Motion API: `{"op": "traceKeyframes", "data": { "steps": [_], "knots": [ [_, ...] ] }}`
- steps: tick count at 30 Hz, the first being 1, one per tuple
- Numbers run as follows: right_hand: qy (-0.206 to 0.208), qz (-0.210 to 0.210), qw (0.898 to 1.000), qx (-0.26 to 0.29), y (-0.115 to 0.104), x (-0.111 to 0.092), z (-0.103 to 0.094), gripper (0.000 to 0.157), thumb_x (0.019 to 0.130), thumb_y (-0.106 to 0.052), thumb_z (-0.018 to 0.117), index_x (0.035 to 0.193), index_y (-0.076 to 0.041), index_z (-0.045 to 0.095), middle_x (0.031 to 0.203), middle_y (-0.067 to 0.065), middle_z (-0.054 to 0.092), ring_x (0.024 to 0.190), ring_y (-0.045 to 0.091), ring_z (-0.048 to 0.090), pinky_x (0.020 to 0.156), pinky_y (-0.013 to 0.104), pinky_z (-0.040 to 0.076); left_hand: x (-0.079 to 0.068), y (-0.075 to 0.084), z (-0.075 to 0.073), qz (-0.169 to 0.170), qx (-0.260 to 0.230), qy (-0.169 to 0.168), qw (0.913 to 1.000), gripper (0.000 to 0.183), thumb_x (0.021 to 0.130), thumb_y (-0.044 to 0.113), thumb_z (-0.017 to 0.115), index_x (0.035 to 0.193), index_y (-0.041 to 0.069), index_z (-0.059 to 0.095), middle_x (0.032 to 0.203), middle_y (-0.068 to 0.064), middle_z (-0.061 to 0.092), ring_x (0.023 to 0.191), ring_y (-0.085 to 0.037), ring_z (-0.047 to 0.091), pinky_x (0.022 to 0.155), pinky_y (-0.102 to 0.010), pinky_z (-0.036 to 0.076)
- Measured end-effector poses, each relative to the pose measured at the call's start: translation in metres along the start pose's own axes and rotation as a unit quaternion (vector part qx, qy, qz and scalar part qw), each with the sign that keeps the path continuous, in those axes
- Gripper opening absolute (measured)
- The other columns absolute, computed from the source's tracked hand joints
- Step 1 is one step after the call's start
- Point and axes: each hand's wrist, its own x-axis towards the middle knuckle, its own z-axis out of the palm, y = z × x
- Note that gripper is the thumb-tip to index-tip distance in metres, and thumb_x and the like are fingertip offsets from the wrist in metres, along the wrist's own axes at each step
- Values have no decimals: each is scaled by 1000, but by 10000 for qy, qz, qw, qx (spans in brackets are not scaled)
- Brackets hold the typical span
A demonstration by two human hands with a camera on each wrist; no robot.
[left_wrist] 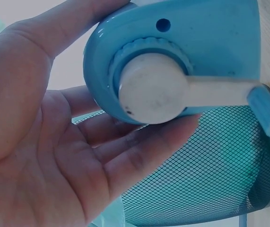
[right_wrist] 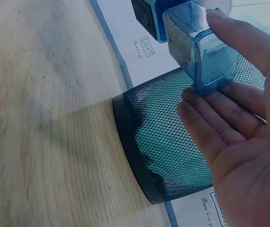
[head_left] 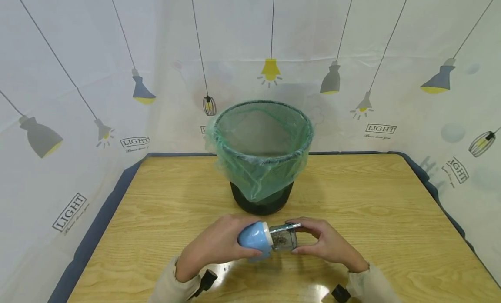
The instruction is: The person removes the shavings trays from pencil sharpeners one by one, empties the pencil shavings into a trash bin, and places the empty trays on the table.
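Observation:
My left hand [head_left: 215, 243] grips a blue crank pencil sharpener [head_left: 252, 237] from its left side, just in front of the bin. Its white crank arm [left_wrist: 220, 91] with a blue knob shows in the left wrist view. My right hand [head_left: 330, 244] pinches the clear shavings drawer [head_left: 287, 241] between thumb and fingers, at the sharpener's right side. Dark shavings [head_left: 279, 241] lie inside this drawer. In the right wrist view the drawer [right_wrist: 184, 47] sticks out beside the sharpener body; whether its inner end is still inside, I cannot tell.
A black mesh bin [head_left: 262, 206] lined with a green plastic bag [head_left: 256, 181] stands on the wooden table [head_left: 168, 194] beyond my hands. White sheeting printed with lamps [head_left: 242, 33] surrounds the table on its far side and both flanks.

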Motion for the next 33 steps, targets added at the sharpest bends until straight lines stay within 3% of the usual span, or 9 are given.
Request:
{"op": "traceKeyframes", "data": {
  "steps": [9, 15, 28, 33],
  "knots": [
    [102, 62, 9999, -56, -1, -1, -2, 58, 82, -9, 80, 136, -8, 58, 127, 10, 65, 115, 24, 64, 98, 32, 52, -1, -2, 0, -38, 21, 71, 10000, 52, 79, 37, 83, 124, 18, 65, 104, 5, 69, 83, -4, 61, 70, -21, 52],
    [121, -70, 9998, -143, -1, -1, -6, 58, 84, -5, 78, 136, 5, 54, 127, 14, 64, 114, 28, 64, 98, 30, 52, -1, -3, -1, -105, 8, 72, 9999, 56, 79, 38, 83, 127, 16, 64, 106, 5, 69, 85, -4, 62, 73, -23, 53],
    [415, 61, 9988, -271, 3, -4, -10, 59, 83, -3, 78, 135, 8, 53, 129, 24, 61, 116, 13, 63, 99, 26, 50, -3, -4, -3, -205, -85, 27, 9997, 56, 80, 38, 82, 127, 16, 63, 106, 3, 69, 86, -5, 63, 73, -24, 54],
    [457, 97, 9987, -197, 5, -6, -12, 59, 83, -2, 77, 136, 8, 53, 130, 28, 59, 116, 14, 63, 98, 24, 50, -3, -4, -3, -266, -112, -5, 9996, 56, 80, 38, 82, 128, 16, 63, 106, 3, 69, 86, -6, 63, 73, -24, 54]
  ]
}}
